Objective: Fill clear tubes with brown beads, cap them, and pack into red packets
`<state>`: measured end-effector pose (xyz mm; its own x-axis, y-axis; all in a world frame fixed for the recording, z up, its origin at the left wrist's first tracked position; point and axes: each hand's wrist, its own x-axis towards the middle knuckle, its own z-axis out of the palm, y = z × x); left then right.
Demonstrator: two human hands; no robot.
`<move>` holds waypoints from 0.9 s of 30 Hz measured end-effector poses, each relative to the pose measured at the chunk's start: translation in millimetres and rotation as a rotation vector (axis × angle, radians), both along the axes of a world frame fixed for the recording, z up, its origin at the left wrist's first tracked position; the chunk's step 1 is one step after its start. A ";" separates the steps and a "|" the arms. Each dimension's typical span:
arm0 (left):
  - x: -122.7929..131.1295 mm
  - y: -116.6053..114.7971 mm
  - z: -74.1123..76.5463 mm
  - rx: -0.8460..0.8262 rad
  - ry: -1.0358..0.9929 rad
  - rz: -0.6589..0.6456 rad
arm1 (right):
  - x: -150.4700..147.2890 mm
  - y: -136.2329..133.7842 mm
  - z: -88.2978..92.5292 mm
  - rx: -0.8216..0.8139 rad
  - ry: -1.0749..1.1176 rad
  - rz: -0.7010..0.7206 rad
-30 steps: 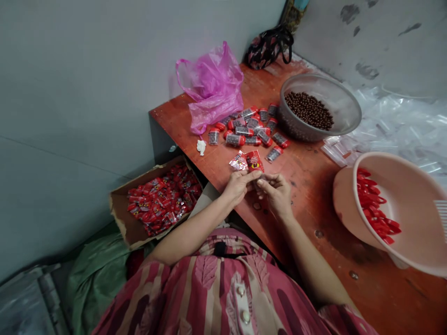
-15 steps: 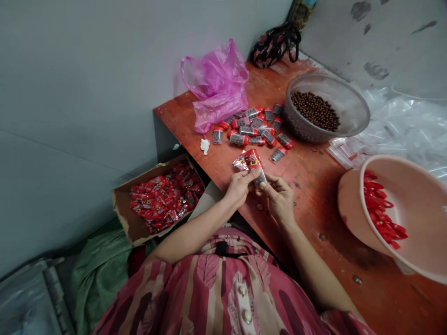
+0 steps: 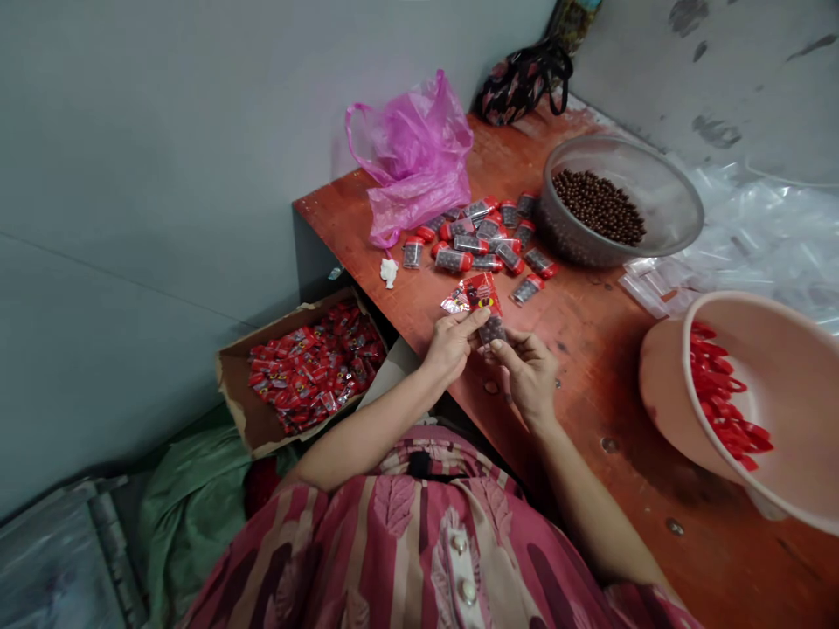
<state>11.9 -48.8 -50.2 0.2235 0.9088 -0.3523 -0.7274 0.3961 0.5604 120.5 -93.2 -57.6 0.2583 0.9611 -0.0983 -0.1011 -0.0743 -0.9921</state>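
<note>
Near capped containers [image 3: 454, 259] and a grey bowl [image 3: 665, 196], left fingers [image 3: 474, 321] and right fingers [image 3: 507, 355] pinch a bead-filled container [image 3: 492, 329].

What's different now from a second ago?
The thumbs of the left hand and right hand have spread apart, so more of the little packet of dark balls shows between them. The whole view also swung slightly left. Both hands still hold the packet. The pink bag and big grey bowl stayed put.
</note>
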 end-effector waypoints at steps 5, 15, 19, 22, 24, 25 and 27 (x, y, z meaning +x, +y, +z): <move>7.6 -10.4 -1.7 -0.029 0.098 0.080 | 1.2 -0.2 -2.4 -0.016 0.052 -0.019; 0.3 -3.9 -6.1 -0.002 0.034 -0.026 | 0.5 -5.5 -5.3 -0.102 0.104 -0.007; 8.4 -11.6 -8.7 -0.017 0.055 0.027 | -3.1 -11.0 -7.1 -0.085 0.059 -0.018; 11.6 -19.3 -7.6 -0.006 0.092 0.024 | -2.9 -9.9 -8.1 -0.112 0.223 -0.016; 10.5 -22.1 -5.7 0.015 0.093 0.011 | -1.2 -7.3 -7.2 -0.127 0.321 -0.030; 9.0 -22.6 -4.6 0.025 0.078 0.003 | 0.0 -5.8 -6.2 -0.140 0.360 -0.032; 5.1 -21.9 -2.6 0.038 0.020 -0.029 | 2.7 -2.7 -3.3 -0.160 0.416 -0.033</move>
<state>17.0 -70.6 -52.9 0.2434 0.9147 -0.3225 -0.7042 0.3953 0.5898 123.2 -95.9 -61.0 0.1958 0.9172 -0.3469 -0.4941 -0.2133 -0.8429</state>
